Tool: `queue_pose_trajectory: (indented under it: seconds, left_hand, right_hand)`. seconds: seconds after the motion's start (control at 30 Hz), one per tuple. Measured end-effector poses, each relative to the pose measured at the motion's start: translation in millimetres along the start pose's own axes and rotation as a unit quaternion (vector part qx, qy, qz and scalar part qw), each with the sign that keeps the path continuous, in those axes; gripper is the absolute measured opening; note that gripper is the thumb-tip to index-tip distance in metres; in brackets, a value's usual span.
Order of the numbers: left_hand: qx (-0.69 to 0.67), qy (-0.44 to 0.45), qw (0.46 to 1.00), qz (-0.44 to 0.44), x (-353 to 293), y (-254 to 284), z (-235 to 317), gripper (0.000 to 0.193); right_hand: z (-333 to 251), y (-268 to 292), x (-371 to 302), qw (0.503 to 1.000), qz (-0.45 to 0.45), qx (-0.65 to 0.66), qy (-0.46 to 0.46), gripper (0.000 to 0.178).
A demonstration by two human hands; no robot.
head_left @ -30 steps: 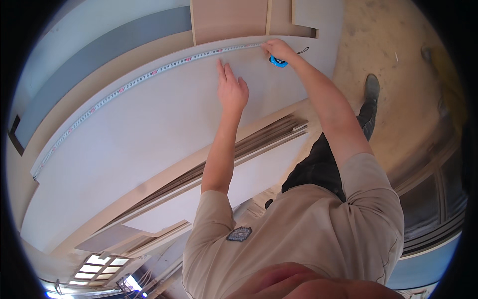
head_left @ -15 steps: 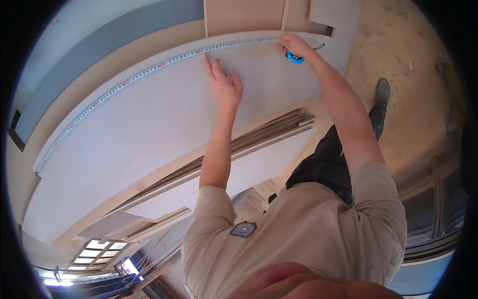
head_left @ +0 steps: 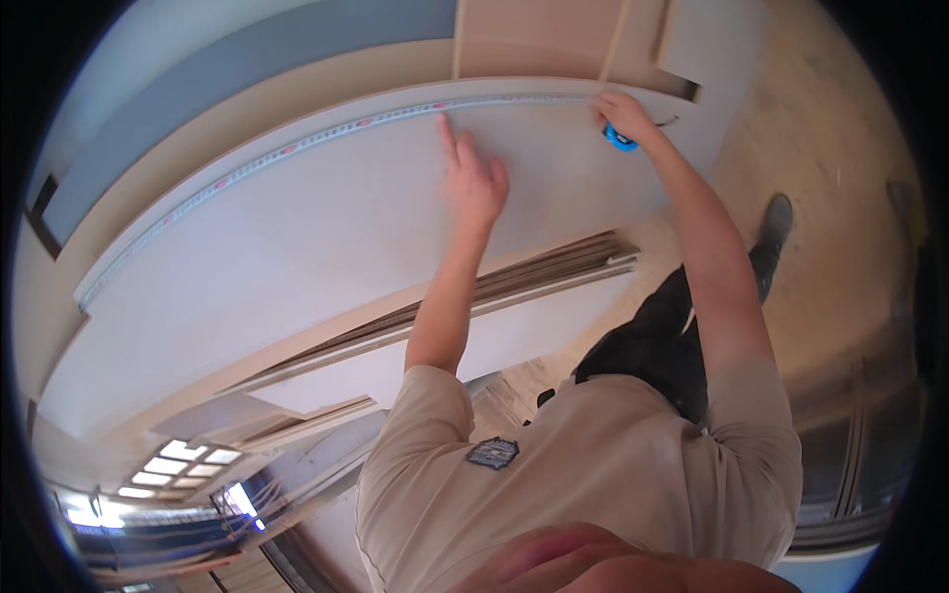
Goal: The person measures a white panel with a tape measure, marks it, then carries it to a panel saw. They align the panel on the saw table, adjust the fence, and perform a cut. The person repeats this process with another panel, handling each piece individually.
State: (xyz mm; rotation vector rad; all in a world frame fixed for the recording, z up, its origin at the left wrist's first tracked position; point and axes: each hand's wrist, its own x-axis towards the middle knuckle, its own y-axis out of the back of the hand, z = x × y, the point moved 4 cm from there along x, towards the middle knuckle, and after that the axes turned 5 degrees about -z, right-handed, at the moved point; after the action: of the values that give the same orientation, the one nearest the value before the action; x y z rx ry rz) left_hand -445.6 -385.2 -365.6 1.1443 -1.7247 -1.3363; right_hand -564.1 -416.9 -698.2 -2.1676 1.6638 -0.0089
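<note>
A large white board lies in front of me. Along its far edge stretches the pale blade of a tape measure, its markings blurred, from the board's left corner to my right hand. That hand closes around the blue tape case, whose dark cord hangs off to the right. My left hand is over the board, slightly smeared. Its index finger stretches toward the blade beside a red mark, with the other fingers loosely bent and nothing in them. I cannot tell if the fingertip touches the blade.
Beyond the white board are a grey-blue panel and a pinkish board. Dark strips or thin sheets show under its near side. At right, my shoe stands on the dusty tan floor.
The view has shifted, so the board and both hands appear farther right. Against the tape, my left fingertip stays by the same red mark and my right hand keeps the case.
</note>
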Motion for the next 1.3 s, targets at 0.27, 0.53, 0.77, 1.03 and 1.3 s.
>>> queue_pose_trajectory:
  seconds: [0.27,0.53,0.77,1.03,1.3]
  left_hand:
    - [0.155,0.026,0.972,-0.175,-41,-9,-7,0.011]
    - [0.138,0.076,0.956,-0.247,-78,-12,-43,0.015]
    - [0.131,0.078,0.947,-0.281,-77,4,-34,0.033]
    - [-0.798,0.212,0.409,-0.388,-135,-42,73,0.066]
    - [-0.701,0.277,0.388,-0.531,-190,-126,146,0.029]
  right_hand:
    - [-7,-2,-12,0.995,0.027,-0.076,-0.053,0.042]
    - [-57,-4,-52,0.984,-0.056,-0.159,0.055,0.024]
    - [-198,-76,-158,0.943,-0.242,0.079,0.214,0.020]
    - [-146,-71,-277,0.968,-0.084,0.224,0.072,0.023]
    - [-14,-133,-313,0.723,0.322,0.598,-0.124,0.018]
